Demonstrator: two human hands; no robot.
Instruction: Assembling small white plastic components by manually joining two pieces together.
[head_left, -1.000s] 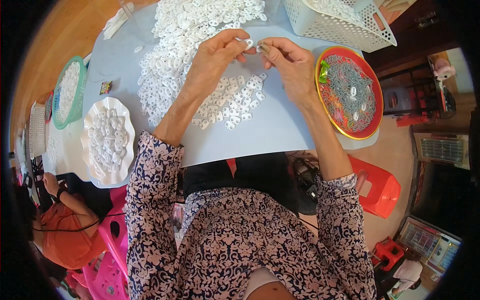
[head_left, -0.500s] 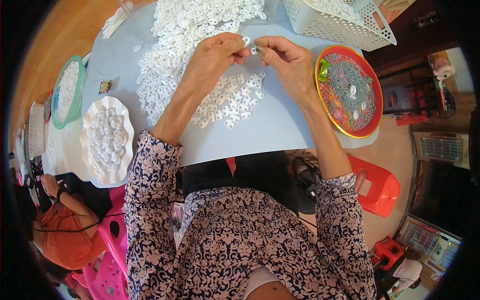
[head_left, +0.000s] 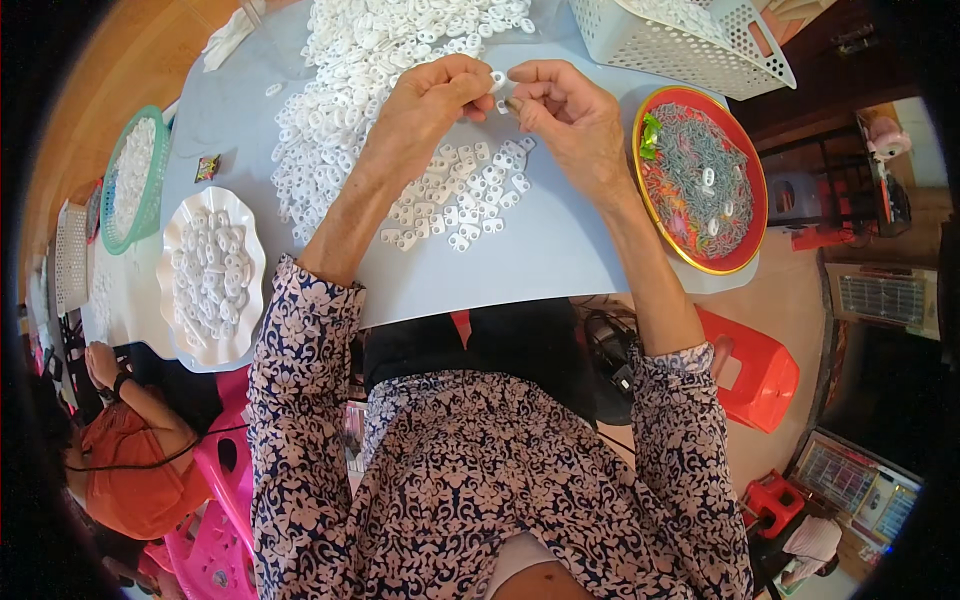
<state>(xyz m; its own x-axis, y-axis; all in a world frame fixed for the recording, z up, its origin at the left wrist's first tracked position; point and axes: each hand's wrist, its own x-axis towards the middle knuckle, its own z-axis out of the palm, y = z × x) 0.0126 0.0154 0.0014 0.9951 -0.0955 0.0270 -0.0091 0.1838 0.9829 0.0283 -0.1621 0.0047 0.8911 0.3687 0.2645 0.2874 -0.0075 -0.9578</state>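
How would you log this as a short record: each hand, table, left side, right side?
Left hand: pinching a white piece
Right hand: small white piece at thumb; grip unclear
Table: large white heap, smaller white cluster beside it
Left side: wavy white dish, green basket, both holding white pieces
Right side: red bowl of mostly gray bits; white basket beyond it

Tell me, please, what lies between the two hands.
The head view shows an oval white plastic piece at the left hand and a second white piece at the right hand.

We count one scalloped dish, one red tray, one green basket, two white baskets, innumerable white plastic pieces.
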